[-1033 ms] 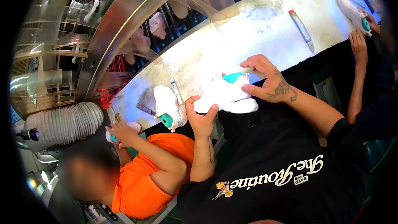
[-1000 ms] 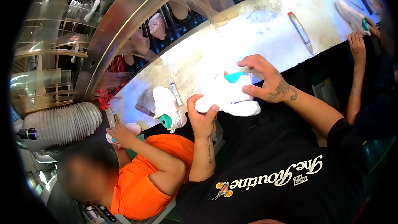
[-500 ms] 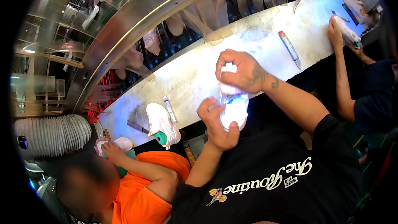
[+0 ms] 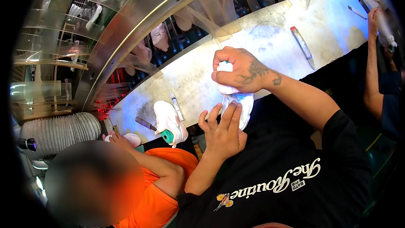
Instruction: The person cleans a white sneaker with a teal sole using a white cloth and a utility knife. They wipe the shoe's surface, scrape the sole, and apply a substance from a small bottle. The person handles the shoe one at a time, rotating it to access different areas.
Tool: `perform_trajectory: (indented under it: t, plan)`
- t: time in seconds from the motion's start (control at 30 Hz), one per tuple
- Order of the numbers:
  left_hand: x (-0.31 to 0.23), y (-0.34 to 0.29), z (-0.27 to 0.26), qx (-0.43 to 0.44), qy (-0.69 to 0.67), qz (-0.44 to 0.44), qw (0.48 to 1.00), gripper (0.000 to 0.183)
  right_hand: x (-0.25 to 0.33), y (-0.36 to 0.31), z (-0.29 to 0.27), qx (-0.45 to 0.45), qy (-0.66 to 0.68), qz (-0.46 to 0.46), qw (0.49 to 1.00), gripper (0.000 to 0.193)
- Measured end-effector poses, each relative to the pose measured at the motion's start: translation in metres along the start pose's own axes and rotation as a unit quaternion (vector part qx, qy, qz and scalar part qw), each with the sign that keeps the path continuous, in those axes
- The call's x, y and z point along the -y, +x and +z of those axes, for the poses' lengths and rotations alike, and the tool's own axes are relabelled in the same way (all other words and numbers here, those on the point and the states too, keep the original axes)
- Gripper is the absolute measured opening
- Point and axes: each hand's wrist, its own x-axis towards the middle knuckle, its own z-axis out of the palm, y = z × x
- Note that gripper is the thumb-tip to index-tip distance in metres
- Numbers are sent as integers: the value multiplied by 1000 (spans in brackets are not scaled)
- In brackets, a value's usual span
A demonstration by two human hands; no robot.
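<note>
Fingers of my right hand (image 4: 238,71) are clenched around the far end of a white shoe (image 4: 237,101), knuckles up, wrist tattoo facing the camera. A touch of teal shows between the thumb and the first finger. My left hand (image 4: 222,131) lies with its fingers spread flat against the near end of the same shoe; they press on it and do not close around it.

The white shoe stands on end at the near edge of the worktop (image 4: 270,46), sole toward me, between my two hands. Half a second ago it was in about the same spot and grip; a second ago it lay flatter on the worktop, further left, with my right hand on top of it and my left hand at its near side.

Left of my hands a second white shoe with a teal heel (image 4: 169,123) lies at the near edge of the worktop, well apart from mine and in the same place as before. Just beside it, farther in, lies a thin pen-like tool (image 4: 176,106). A longer tool with a red end (image 4: 303,47) lies on the worktop to the right of my right hand.

A person in an orange shirt (image 4: 162,194) works at my left, one hand on a small white piece (image 4: 131,138). Another person's forearm (image 4: 371,71) reaches in at the far right.
</note>
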Motion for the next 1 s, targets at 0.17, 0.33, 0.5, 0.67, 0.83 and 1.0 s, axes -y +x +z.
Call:
perform_trajectory:
  t: [0.17, 0.33, 0.5, 0.67, 0.83, 1.0]
  plan:
    - [0, 21, -24, 51, -3, 28, 998, 63, 1, -1, 7, 23, -1, -40, 999, 25]
    - [0, 31, -41, 91, 18, 30, 995, 64, -3, -6, 13, 20, 18, -58, 998, 27]
    - [-10, 46, -56, 145, 35, 13, 989, 61, -4, -9, 13, 7, 15, -60, 998, 27]
    - [-12, 51, -56, 153, 29, -15, 988, 65, -7, -7, 13, -31, -2, -70, 997, 27]
    - [-2, 57, -50, 70, 23, 44, 996, 67, -8, -7, 10, -69, 9, -43, 997, 30]
    - [-7, 36, -37, 19, 45, 51, 997, 69, -7, -10, 12, -65, 26, -65, 995, 29]
